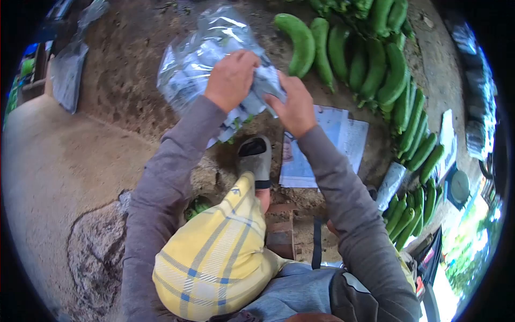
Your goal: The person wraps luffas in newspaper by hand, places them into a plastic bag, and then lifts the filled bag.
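Observation:
Both my hands are at a clear plastic bag [185, 70] that holds a bundle wrapped in printed paper, with bits of green showing at its lower edge. My left hand [232, 78] is closed on the top of the bundle, its fingertips hidden behind the hand. On the right side of the same bundle, my right hand [294, 103] pinches the paper between thumb and fingers. Sheets of newspaper [348, 137] lie on the ground just below my right hand. Large green curved vegetables [300, 43] lie on the ground to the right of the bundle.
More long green vegetables [402, 217] run down the right side, near a rolled wrapped bundle [391, 185] and a round-dialled scale [460, 186]. A plastic bag [68, 75] stands at the upper left. My shoe [255, 155] and a brick [280, 236] are below the hands.

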### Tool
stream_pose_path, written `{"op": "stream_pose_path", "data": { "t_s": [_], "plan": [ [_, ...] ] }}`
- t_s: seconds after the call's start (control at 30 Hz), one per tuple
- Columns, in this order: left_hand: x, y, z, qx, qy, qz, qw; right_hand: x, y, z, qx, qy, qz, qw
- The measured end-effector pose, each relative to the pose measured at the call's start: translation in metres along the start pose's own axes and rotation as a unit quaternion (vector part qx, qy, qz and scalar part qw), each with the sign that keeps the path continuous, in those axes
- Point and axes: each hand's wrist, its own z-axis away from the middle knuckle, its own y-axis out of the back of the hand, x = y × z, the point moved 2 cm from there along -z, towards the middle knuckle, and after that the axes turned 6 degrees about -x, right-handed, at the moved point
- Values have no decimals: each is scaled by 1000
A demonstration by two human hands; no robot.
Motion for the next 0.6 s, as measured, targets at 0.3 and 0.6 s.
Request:
{"op": "stream_pose_path", "data": {
  "t_s": [0.3,0.6],
  "plan": [
    [9,-3,3,-51,-31,-3,998,-13,-15,-14,44,-64,6,997],
    [57,-15,31,32,-15,-114,993,8,39,-22,78,53,106,990]
  ]
}}
